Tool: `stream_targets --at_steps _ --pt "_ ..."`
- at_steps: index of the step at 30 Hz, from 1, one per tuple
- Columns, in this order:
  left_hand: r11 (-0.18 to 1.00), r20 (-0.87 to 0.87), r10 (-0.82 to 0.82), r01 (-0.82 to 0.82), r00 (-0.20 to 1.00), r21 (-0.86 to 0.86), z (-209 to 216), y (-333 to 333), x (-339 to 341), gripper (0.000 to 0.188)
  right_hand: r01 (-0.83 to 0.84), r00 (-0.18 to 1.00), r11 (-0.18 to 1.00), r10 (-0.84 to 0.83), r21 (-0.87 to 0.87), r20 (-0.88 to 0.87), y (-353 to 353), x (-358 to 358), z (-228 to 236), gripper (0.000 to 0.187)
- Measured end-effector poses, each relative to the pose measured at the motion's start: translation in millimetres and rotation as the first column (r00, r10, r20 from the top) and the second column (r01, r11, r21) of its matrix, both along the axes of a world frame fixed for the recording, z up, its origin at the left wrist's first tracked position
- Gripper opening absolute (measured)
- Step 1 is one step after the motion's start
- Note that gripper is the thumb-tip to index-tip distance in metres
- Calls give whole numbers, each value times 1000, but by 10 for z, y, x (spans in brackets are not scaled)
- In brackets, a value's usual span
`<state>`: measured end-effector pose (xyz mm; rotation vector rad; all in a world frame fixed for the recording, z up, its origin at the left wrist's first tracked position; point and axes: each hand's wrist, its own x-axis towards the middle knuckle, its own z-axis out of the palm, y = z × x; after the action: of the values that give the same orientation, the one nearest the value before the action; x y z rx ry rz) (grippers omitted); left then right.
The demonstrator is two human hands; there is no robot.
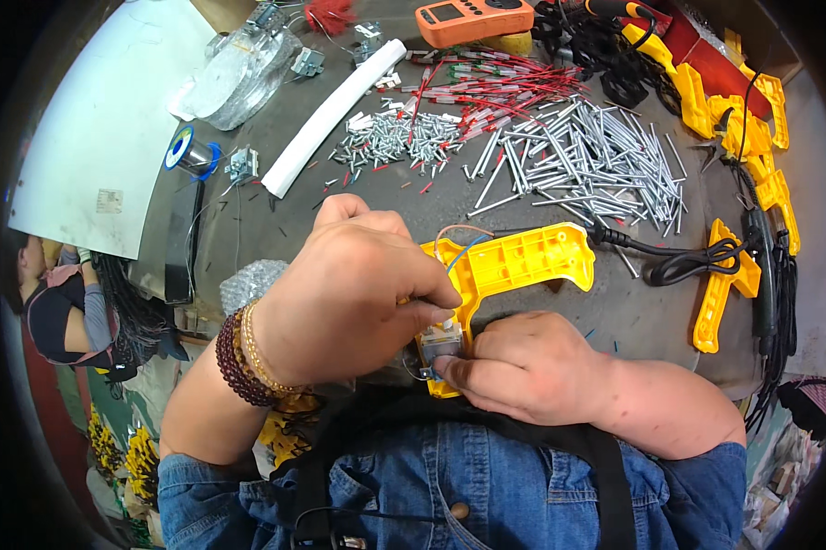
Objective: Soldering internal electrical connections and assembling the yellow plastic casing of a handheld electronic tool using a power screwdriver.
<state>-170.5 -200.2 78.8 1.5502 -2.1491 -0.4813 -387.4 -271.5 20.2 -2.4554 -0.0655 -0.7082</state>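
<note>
A dark gray surface (615,316) fills most of the room we can see, and another person (69,307) is at the far left of the frame. Near the top right of the middle lie a heap of long screws (605,160) and a bunch of red wires (495,87), with an orange meter (474,22) above them.

The yellow plastic shell (532,261) is in the middle of the frame, just right of the left hand (353,284). It lies with its hollow side up. A brown wire (463,228) and a blue wire (465,253) bend up near its top edge, and a black cord (647,246) lies by its right end.

The left hand's finger and thumb are pinched together over the shell; I cannot tell what is between them. The right hand (532,371) has its thumb against a small boxy part (442,341) in the shell's lower end, its other fingers curled in.

The shell looks light, stiff and a bit slick, and its thin ribs might snap. The thick outer walls seem best to hold. The wires look soft and bendy, so pinch them gently.
</note>
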Motion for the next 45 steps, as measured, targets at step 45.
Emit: stream_targets --at_steps 45 --pt "953 -6 -263 260 965 157 149 -131 112 17 -149 986 988 151 41 -72 -60 -5 19 17"
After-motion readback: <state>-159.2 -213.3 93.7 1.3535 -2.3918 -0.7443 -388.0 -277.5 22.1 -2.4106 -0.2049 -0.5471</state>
